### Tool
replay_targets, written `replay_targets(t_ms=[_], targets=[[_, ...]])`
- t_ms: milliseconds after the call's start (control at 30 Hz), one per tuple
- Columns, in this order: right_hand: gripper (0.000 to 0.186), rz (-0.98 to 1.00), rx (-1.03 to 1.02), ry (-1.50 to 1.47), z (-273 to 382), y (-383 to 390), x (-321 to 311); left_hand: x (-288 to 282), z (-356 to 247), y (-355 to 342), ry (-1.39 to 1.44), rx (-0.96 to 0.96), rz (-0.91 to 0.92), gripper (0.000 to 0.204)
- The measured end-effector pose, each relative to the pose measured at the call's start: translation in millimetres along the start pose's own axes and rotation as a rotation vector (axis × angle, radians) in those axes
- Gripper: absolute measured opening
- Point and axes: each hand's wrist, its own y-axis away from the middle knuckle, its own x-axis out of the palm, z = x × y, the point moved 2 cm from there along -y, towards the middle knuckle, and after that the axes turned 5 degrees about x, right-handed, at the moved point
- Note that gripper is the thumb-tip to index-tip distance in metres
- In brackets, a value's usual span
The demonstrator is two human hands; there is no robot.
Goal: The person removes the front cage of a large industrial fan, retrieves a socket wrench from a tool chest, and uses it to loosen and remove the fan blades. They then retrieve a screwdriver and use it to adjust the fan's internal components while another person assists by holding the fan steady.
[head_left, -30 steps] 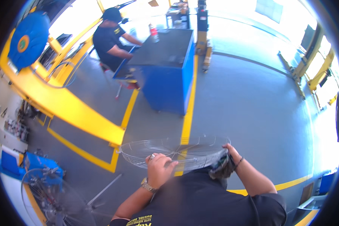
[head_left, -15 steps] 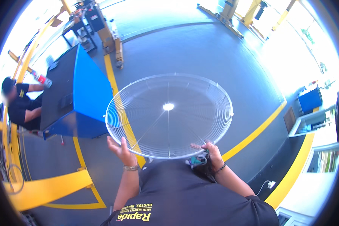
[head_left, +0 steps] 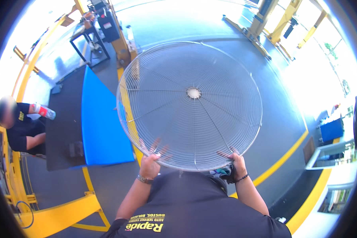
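A large round wire fan guard (head_left: 168, 115) with a pale disc at its center is held up in front of my chest. My left hand (head_left: 150, 166) grips its near rim toward the left, thumb on the near side and fingers seen through the wires behind. Farther right along the same rim, my right hand (head_left: 238, 164) is closed on it, fingers also behind the wires. A crumpled teal-and-white cloth (head_left: 222, 171) is bunched beside my right palm; how it is held is partly hidden.
To the left stands a blue workbench (head_left: 103, 127) with a dark top, where a person (head_left: 22, 123) handles a red-and-white container (head_left: 44, 111). A yellow lift arm (head_left: 63, 210) lies at lower left. Lift posts (head_left: 260, 20) stand at the back; white-framed windows (head_left: 333, 154) are at right.
The fan guard has risen and tilted to face me more squarely. My left hand went from spread fingers at the rim to gripping it. The view has shifted slightly.
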Motion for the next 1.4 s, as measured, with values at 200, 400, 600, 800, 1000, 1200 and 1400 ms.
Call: replay_targets(t_ms=[200,400,600,800,1000,1200,1400], targets=[[0.045,0.014,0.082,-0.23,18.9,-146.2,27.4,59.7,-83.7,-137.1,-0.374,0.073,-0.32,0.091],[0.047,-0.052,0.157,0.217,75.4,-332.3,66.2,-8.0,-68.0,-269.1,-0.251,-0.115,-0.639,0.113],[0.024,-0.034,0.528,0.573,65.0,-608.8,-10.1,-83.4,45.3,-366.8,0.024,-0.333,-1.026,0.121],[0.019,-0.123,0.581,1.231,8.8,-679.5,108.8,-186.0,120.3,-356.1,0.185,-0.353,-1.29,0.075],[0.05,0.082,0.405,1.423,-56.5,-701.0,132.7,-221.4,244.5,-311.1,0.417,-0.341,-1.34,0.034],[0.05,0.094,0.17,1.907,-124.6,-758.5,79.3,-218.9,275.2,-290.0,0.172,-0.524,-1.19,0.056],[0.027,0.406,0.073,2.713,-149.6,-792.5,16.5,-230.8,340.3,-255.5,-0.91,-0.609,-1.011,0.055]])
